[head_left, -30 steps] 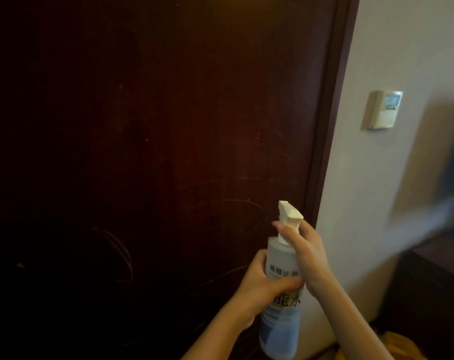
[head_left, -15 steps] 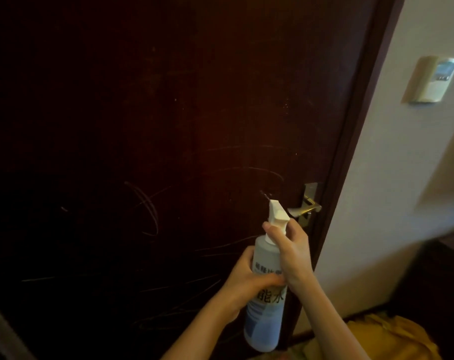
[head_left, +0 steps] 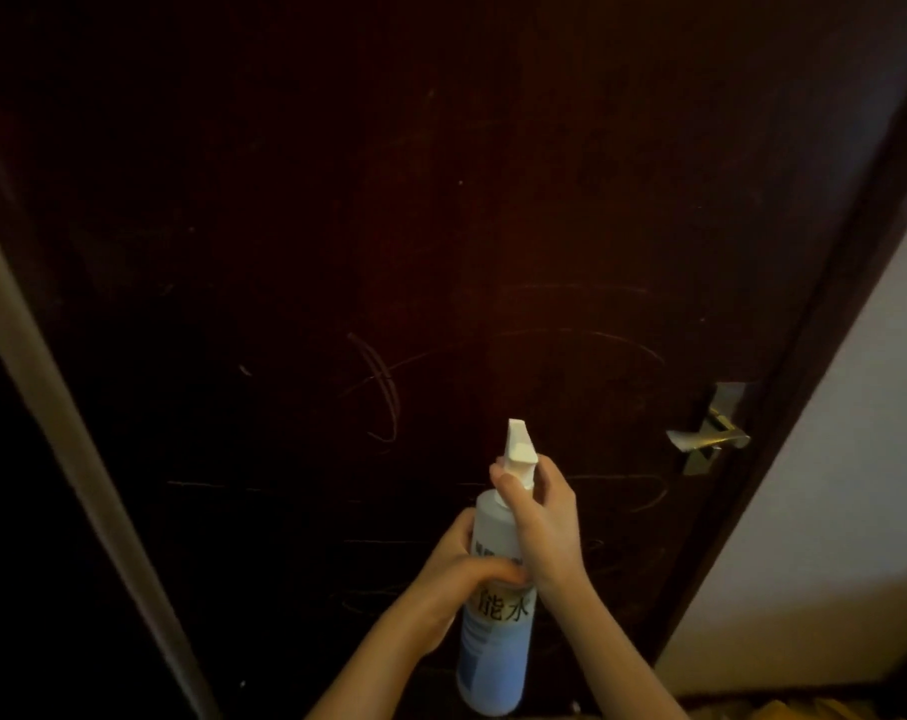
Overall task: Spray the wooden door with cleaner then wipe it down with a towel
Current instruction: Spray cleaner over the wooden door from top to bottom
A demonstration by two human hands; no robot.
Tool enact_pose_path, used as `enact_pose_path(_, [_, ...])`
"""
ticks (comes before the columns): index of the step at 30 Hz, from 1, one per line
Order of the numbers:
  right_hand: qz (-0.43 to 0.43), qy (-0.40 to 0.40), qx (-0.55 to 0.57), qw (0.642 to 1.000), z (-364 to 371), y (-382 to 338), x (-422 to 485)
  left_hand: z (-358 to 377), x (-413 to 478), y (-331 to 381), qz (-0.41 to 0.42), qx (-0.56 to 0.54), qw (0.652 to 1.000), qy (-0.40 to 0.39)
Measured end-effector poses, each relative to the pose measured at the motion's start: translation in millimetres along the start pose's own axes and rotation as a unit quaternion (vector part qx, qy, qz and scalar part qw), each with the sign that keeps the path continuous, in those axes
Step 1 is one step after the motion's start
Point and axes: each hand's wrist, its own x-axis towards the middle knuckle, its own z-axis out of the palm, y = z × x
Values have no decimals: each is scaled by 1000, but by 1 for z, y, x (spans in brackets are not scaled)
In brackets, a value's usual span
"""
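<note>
A dark brown wooden door [head_left: 441,226] fills most of the view, marked with pale curved scratches or streaks. In front of its lower middle I hold a translucent spray bottle [head_left: 495,652] with a white trigger head, its nozzle pointing at the door. My left hand [head_left: 454,574] grips the bottle's body around the label. My right hand [head_left: 542,522] is wrapped round the neck just under the trigger head. No towel is in view.
A metal lever handle [head_left: 708,439] sits on the door's right side. The dark door frame [head_left: 815,356] runs beside a white wall [head_left: 830,511] at the right. A pale strip [head_left: 51,407] slants down the left edge. Something yellow shows at the bottom right.
The view has swung left and down, so the door handle came into sight and the wall thermostat left it. Both hands kept their hold on the bottle.
</note>
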Motion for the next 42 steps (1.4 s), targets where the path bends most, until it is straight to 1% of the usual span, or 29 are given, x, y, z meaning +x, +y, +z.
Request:
enact_pose_path(4, [-5,-51,14,999,42,3,-5,-37,-18,-5,16,-12,998,57])
enact_pose_path(7, [-16,-102,0,995,75,2,-6,-62,-35,-11,44,-30,993,102])
enact_pose_path(10, [-24,-150,-14,988,104,1,-10,-78,-52,-19,60,-65,984,157])
enact_pose_path(13, [-12,-189,3,982,121,5,-19,-88,-64,-28,65,-76,975,198])
enact_pose_path(18, [-2,-235,17,972,141,13,-36,-103,-80,-39,65,-89,966,235])
enact_pose_path(25, [33,-308,-9,951,171,19,-50,-113,-106,-53,76,-134,949,275])
enact_pose_path(30, [43,-328,-37,943,182,26,-57,-112,-114,-69,53,-160,940,297])
enact_pose_path(33, [65,-338,-16,939,180,32,-61,-109,-114,-73,47,-161,936,309])
enact_pose_path(35, [79,-336,-10,938,174,37,-61,-107,-111,-77,37,-162,939,302])
enact_pose_path(42, [105,-272,-21,956,138,55,-50,-84,-89,-83,-4,-153,957,248])
